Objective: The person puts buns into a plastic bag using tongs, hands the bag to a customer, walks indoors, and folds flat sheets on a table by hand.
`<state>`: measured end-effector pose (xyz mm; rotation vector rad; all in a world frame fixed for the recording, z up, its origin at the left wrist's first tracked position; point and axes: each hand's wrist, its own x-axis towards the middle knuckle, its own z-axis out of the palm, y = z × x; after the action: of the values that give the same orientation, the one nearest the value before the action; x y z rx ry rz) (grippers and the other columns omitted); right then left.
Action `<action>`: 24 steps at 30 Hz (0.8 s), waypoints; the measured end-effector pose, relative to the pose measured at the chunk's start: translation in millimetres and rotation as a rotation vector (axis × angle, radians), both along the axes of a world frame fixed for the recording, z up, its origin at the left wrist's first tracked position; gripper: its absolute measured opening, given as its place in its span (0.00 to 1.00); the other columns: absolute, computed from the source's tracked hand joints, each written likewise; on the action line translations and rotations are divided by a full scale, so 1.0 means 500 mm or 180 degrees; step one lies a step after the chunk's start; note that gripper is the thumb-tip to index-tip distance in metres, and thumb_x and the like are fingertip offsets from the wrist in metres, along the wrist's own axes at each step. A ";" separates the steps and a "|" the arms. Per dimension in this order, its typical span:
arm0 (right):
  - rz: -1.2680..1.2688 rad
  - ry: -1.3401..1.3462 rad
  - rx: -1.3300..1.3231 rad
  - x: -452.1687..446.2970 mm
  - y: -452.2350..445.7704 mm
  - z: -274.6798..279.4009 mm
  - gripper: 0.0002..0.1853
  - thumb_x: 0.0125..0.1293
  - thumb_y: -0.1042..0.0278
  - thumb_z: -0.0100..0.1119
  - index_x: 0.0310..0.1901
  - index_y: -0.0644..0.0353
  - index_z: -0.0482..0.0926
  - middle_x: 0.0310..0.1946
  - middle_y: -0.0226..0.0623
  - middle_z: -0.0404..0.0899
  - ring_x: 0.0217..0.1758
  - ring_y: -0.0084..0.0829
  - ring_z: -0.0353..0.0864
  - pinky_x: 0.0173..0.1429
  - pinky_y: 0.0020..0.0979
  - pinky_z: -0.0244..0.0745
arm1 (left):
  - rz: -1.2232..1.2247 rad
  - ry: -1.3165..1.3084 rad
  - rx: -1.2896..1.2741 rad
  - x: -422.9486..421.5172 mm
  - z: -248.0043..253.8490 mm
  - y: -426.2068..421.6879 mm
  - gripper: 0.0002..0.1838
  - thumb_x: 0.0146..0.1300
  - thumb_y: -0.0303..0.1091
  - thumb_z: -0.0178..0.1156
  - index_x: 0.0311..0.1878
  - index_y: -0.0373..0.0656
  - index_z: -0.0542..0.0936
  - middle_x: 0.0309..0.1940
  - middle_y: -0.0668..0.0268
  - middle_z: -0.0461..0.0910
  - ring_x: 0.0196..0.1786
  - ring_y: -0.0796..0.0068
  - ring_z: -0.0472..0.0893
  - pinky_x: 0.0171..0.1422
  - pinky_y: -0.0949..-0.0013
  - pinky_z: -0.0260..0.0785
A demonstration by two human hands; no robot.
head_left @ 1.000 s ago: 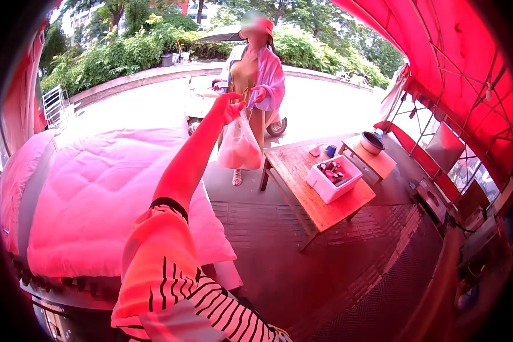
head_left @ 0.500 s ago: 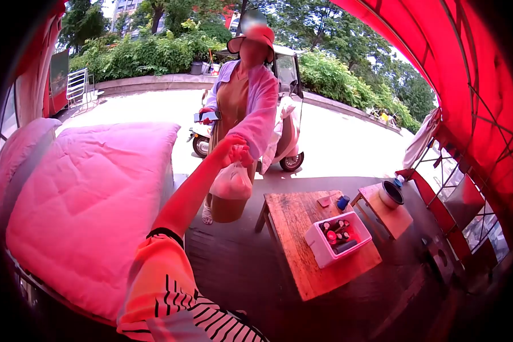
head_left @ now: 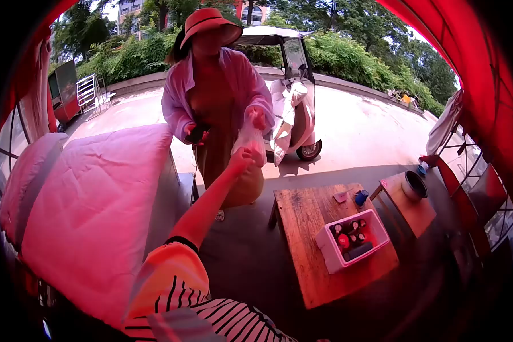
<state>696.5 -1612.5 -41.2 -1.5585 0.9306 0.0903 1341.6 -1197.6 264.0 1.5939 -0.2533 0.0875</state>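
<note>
My left hand (head_left: pixel 241 162) reaches forward at the end of a bare forearm with a dark band near the sleeve. Its fingers look curled and overlap the side of a thin, translucent plastic bag (head_left: pixel 251 139); whether they grip it I cannot tell. Facing me, a person in a wide-brimmed hat holds the bag's top in one hand (head_left: pixel 257 118). A dark phone-like object (head_left: pixel 196 134) is in that person's other hand. What the bag contains is not clear. My right hand is out of view.
A pink quilted cover (head_left: pixel 97 216) lies over something bulky at left. On the wooden table (head_left: pixel 302 245) at right stand a white foam box (head_left: pixel 336 259) of bottles and a blue cup (head_left: pixel 361 198). Behind it, a smaller table holds a dark-lined pot (head_left: pixel 414 186). A scooter (head_left: pixel 308 122) stands outside.
The bag, which hung below our joined hands, now hangs from the other person's raised hand. My hand sits lower, beside the bag. The other person stands more upright, and my view has shifted.
</note>
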 end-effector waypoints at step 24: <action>-0.2712 0.1800 0.1180 -0.690 0.296 -0.090 0.09 0.59 0.64 0.61 0.33 0.61 0.78 0.23 0.33 0.77 0.22 0.24 0.76 0.22 0.28 0.69 | -0.1494 -0.1700 -0.0317 -0.736 0.078 -0.963 0.28 0.61 0.24 0.56 0.64 0.36 0.60 0.22 0.69 0.73 0.22 0.84 0.67 0.27 0.79 0.61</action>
<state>351.6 -1464.4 -86.1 -0.7001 1.8401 0.0888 973.8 -1679.0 303.0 1.3518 -1.0143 0.1579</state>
